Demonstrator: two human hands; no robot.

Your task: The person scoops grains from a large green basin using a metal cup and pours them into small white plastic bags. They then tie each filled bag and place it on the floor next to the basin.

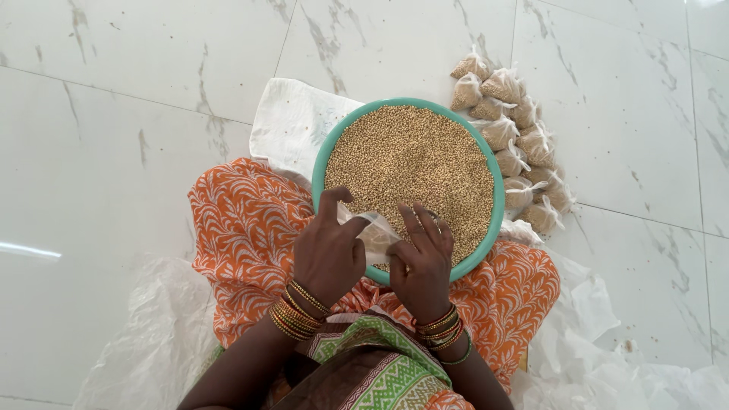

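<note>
Plastic bag (377, 234) pinched between left hand (328, 254) and right hand (421, 266), over grain basin (319, 167).

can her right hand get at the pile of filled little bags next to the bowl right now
Probably yes, once it is freed. The filled bags lie uncovered on the floor against the teal bowl, on the right hand's side. But both hands hold a clear plastic bag.

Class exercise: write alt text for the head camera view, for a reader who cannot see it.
Seen from above, a person's left hand and right hand hold a small clear plastic bag open over a teal bowl full of small tan grains. Tied, filled packets lie to its right on the white marble floor.
</note>
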